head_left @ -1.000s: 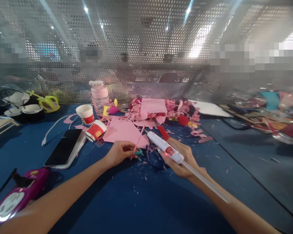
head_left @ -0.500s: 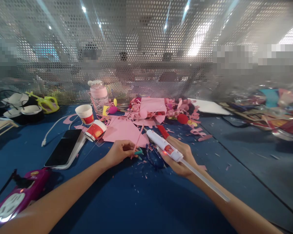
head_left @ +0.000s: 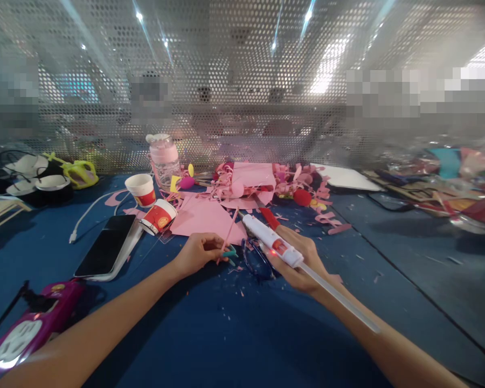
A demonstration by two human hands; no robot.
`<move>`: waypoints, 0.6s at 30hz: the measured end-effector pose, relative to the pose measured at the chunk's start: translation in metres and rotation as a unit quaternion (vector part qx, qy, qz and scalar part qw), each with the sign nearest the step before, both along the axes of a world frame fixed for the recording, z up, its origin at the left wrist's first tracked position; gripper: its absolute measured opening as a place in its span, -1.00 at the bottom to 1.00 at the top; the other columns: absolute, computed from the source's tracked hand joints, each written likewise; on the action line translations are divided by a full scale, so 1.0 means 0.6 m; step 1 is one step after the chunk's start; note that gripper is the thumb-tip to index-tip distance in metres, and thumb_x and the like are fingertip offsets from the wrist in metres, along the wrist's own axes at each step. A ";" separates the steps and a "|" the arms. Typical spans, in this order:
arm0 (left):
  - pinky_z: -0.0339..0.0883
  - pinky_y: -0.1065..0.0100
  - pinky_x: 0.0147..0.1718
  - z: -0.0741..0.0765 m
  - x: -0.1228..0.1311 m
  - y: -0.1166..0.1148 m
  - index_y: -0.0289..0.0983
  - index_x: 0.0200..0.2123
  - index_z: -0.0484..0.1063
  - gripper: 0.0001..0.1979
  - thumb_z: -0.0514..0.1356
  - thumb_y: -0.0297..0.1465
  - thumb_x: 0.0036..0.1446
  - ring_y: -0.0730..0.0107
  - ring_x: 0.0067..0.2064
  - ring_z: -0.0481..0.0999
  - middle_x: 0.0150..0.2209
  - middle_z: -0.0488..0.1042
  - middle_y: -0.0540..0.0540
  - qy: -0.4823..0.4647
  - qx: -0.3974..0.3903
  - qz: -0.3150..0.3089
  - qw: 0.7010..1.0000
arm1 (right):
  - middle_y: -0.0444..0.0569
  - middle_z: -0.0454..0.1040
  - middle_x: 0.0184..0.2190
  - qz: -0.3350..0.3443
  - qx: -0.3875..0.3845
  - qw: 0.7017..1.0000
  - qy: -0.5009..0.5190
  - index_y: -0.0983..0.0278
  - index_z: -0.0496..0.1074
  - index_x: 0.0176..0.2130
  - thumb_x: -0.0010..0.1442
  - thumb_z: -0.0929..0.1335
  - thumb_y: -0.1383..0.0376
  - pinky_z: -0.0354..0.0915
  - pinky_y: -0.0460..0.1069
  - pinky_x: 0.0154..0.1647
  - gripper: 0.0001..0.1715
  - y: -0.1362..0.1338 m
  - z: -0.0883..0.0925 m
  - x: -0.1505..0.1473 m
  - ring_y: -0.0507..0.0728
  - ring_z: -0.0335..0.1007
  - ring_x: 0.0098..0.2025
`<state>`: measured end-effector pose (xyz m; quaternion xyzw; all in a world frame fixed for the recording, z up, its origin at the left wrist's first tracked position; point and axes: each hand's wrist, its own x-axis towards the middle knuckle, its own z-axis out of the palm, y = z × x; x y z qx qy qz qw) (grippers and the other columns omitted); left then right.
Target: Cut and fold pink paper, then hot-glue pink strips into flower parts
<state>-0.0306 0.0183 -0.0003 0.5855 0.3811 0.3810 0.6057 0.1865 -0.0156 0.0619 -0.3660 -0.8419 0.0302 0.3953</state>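
Observation:
My right hand (head_left: 299,264) is wrapped round a white glue gun (head_left: 271,240) with a red trigger and a lit red lamp; a clear glue stick (head_left: 339,304) juts back from it along my forearm. Its nozzle points toward my left hand (head_left: 198,252), which pinches a thin pink paper strip (head_left: 228,233) with a small teal piece at its lower end. Both hands rest low over the blue table (head_left: 234,334), just in front of a pink paper sheet (head_left: 206,218).
A black phone (head_left: 105,245) on a white pad lies left, with two red-and-white paper cups (head_left: 149,202), one tipped over. A pink bottle (head_left: 164,156) and pink paper scraps (head_left: 275,186) sit behind. A magenta device (head_left: 28,323) is near left. Perforated metal wall at the back.

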 end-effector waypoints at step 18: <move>0.32 0.47 -0.52 0.002 -0.002 0.000 -0.38 -0.40 0.42 -0.73 0.31 -0.33 -0.18 0.38 -0.44 0.52 -0.41 0.53 -0.13 0.006 0.004 -0.005 1.000 | -0.17 0.10 -0.60 0.016 0.001 1.000 -0.013 0.23 0.06 -0.51 0.10 0.21 0.37 0.02 -0.08 -0.58 -0.80 0.000 0.006 0.003 -0.01 0.05 -0.58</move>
